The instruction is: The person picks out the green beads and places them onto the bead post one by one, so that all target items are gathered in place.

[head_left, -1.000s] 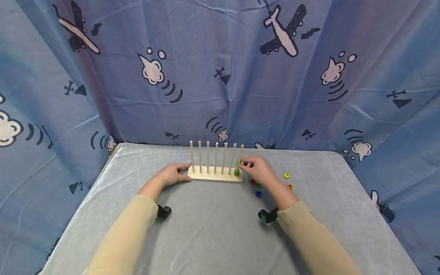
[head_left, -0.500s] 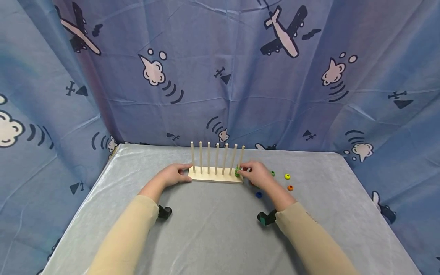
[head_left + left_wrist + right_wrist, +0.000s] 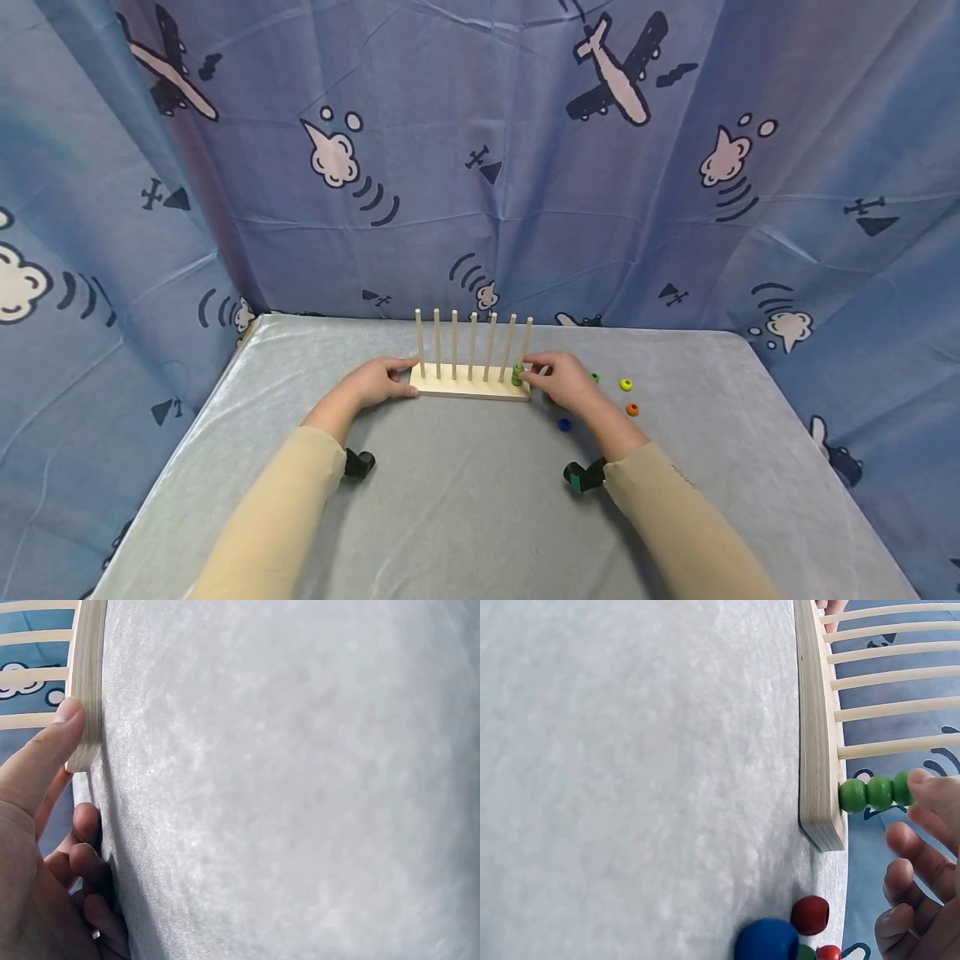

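Observation:
A wooden peg board with a row of upright pegs stands on the table. My left hand grips its left end; in the left wrist view the thumb presses the front edge of the base. On the rightmost peg sits a stack of green beads. My right hand pinches the top green bead between thumb and a finger, with that bead touching the stack below. The other fingers of the right hand are loosely bent. The remaining pegs carry no beads.
Loose beads lie right of the board: a blue one, an orange one, a yellow one, a green one and red ones partly hidden by the right hand. A patterned blue curtain hangs behind the table.
My right hand has moved down the rightmost peg, bringing the green bead from higher up onto the stack. My left hand has stayed on the board's left end.

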Motion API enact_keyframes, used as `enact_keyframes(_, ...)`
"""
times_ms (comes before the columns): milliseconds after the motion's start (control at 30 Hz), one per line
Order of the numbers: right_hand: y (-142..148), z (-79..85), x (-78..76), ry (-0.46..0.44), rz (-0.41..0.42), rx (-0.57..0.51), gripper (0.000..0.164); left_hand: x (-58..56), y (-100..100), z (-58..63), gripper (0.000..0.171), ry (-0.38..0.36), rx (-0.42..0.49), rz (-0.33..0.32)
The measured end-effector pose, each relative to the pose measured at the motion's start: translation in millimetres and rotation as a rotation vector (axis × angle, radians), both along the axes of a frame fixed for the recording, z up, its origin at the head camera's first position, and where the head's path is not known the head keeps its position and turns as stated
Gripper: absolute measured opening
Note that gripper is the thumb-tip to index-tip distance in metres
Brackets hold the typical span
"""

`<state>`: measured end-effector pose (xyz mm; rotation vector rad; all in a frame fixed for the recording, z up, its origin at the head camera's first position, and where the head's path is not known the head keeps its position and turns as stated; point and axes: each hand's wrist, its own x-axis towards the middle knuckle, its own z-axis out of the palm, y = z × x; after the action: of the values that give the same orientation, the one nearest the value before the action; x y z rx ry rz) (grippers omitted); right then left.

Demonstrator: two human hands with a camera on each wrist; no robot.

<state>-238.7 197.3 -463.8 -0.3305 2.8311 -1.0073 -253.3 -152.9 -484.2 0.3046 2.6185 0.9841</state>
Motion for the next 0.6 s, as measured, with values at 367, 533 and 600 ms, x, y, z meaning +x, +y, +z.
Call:
enact_keyframes(367,29.5,3.1,7.2,0.047,0.004,0.032,0.038,-1.3,-1.4,-3.2,0.068,0.008,0.004,-0.009)
enact_keyframes(533,50.8,7.2,14.2,0.057,-0.006,0.08,0.038,-1.7,-0.9,-3.4,0.068,0.005,-0.002,-0.005)
enact_keyframes(600,60.8,8.0,17.3,0.06,-0.002,0.102,0.038,-2.2,-0.5,-3.4,0.068,0.003,-0.004,-0.005)
